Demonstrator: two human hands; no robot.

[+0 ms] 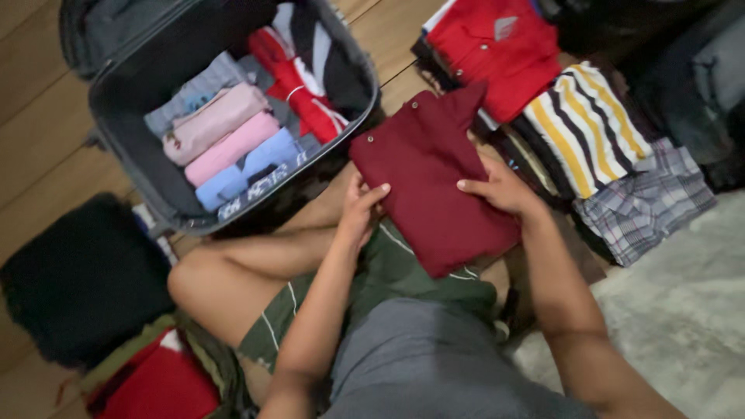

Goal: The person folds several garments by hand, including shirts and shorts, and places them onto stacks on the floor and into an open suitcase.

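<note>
Maroon shirt (folded) held by left hand and right hand.

This is a home — a bedroom or living room floor, by the look of it. The open grey suitcase lies on warm wooden floorboards, packed with rolled clothes in pink, blue and red. To the right of the suitcase, folded shirts lie in loose stacks — red, yellow-striped, checked. Further right of the suitcase, beyond those stacks, a pale carpet covers the floor. Just below the suitcase sits a black bundle. A person sits on the floor among it all, bare-kneed, in shorts.
</note>
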